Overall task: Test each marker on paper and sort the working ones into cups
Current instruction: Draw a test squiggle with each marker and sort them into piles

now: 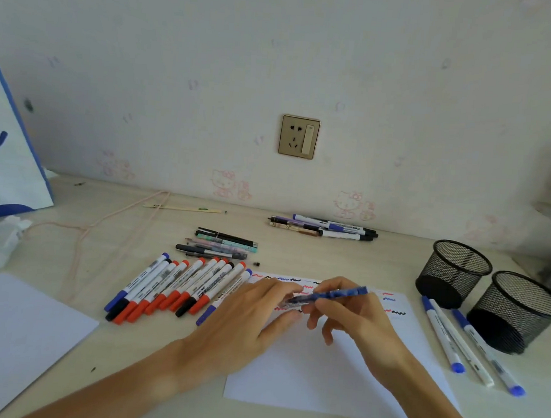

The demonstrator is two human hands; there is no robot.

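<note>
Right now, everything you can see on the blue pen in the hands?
The blue pen has a slim blue barrel with darker markings and a clear section at its lower left end. It lies tilted, upper end pointing right, just above the white paper with test squiggles. The right hand pinches its middle; the left hand fingers hold the clear end.

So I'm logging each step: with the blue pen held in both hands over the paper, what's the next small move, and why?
Probably pull the cap off: the left hand pinches the blue pen at its clear end while the right hand grips the barrel, above the scribbled paper.
</note>
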